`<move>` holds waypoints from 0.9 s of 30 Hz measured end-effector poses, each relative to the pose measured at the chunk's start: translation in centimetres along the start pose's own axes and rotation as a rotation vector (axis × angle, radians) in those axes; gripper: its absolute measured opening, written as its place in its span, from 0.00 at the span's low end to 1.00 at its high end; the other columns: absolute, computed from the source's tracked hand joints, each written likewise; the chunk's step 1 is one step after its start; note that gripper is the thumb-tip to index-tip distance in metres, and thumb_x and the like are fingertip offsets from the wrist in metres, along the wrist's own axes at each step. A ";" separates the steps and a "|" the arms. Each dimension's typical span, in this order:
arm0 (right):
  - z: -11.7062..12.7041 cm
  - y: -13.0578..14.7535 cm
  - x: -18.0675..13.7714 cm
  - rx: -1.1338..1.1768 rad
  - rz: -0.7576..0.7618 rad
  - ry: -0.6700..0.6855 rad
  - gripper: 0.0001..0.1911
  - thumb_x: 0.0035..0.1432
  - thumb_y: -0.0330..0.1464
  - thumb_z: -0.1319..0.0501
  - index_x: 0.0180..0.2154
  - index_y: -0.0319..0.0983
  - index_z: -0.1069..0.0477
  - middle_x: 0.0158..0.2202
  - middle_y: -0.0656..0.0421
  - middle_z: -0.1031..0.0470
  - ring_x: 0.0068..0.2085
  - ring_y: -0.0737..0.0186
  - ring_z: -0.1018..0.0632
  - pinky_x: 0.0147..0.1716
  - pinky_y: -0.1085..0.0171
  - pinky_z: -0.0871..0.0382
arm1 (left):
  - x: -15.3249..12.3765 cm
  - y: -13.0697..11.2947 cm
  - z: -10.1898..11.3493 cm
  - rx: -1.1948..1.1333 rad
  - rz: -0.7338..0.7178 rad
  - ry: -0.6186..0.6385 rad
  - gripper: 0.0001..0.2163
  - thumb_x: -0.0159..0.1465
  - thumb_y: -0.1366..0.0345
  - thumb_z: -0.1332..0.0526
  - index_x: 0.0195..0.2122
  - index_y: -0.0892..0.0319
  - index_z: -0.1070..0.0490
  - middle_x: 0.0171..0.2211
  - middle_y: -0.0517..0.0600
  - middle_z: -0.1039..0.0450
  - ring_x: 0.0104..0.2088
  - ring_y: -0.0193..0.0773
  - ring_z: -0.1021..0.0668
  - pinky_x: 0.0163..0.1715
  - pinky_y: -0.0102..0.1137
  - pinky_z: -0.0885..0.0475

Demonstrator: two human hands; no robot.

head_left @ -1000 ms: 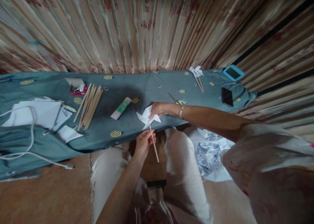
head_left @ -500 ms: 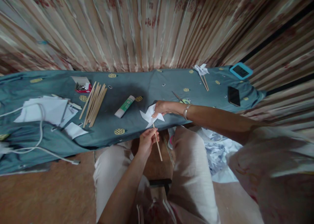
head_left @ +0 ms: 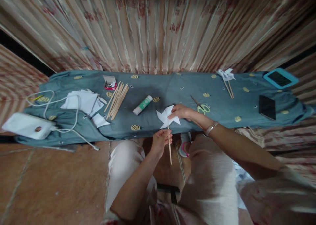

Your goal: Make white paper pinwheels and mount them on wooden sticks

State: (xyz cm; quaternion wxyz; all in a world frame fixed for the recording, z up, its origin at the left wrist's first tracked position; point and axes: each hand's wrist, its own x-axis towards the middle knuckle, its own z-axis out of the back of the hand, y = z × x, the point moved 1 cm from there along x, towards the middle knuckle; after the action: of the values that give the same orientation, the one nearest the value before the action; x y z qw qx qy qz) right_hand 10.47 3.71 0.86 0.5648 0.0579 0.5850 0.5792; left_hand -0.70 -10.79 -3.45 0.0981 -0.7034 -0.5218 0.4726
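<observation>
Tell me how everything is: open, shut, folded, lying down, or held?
Paper pinwheel: folded, right hand touching it
Wooden stick: held in left hand
Red box: open
Glue stick: lying down
Scissors: lying down; can't tell if shut
Loose sticks: lying bunched together
Phone: lying flat, face dark
White cable: plugged into white device

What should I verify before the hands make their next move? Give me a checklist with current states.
1. Left hand gripping the wooden stick: ok.
2. Right hand in contact with the paper pinwheel: ok.
3. Pinwheel firmly fixed to the stick: cannot tell; the joint is too small to make out.
4. Scissors apart from both hands: ok.
5. Glue stick apart from the pinwheel: ok.
6. Small red box closed: not ok; its flap is open.
</observation>
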 end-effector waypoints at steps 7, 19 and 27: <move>-0.2 -1.7 -0.8 0.197 0.100 -0.050 0.16 0.28 0.34 0.24 0.22 0.36 0.24 0.22 0.61 0.23 0.24 0.67 0.26 0.26 0.68 0.35 | -0.5 -0.3 -0.3 0.041 -0.053 0.020 0.21 0.40 0.53 0.25 0.27 0.65 0.25 0.20 0.46 0.28 0.16 0.27 0.30 0.18 0.25 0.37; -0.8 -2.9 -3.4 0.626 0.178 -0.016 0.18 0.28 0.34 0.22 0.26 0.37 0.21 0.25 0.60 0.19 0.28 0.65 0.22 0.34 0.66 0.31 | -0.9 -0.7 -0.6 0.236 -0.139 0.045 0.18 0.46 0.52 0.28 0.26 0.62 0.27 0.19 0.45 0.27 0.15 0.28 0.31 0.17 0.25 0.35; 0.8 -1.4 -4.9 0.682 0.216 -0.062 0.17 0.29 0.35 0.23 0.25 0.36 0.23 0.23 0.61 0.22 0.27 0.67 0.25 0.30 0.68 0.35 | -1.1 -2.6 -3.0 0.338 -0.223 0.086 0.15 0.50 0.54 0.30 0.27 0.62 0.25 0.19 0.44 0.28 0.15 0.27 0.31 0.16 0.24 0.35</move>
State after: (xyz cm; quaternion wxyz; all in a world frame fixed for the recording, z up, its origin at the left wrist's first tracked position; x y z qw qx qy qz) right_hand 13.62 0.18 2.96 0.4661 0.3223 0.7176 0.4048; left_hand -0.06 -9.52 0.47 0.2889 -0.6343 -0.5050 0.5090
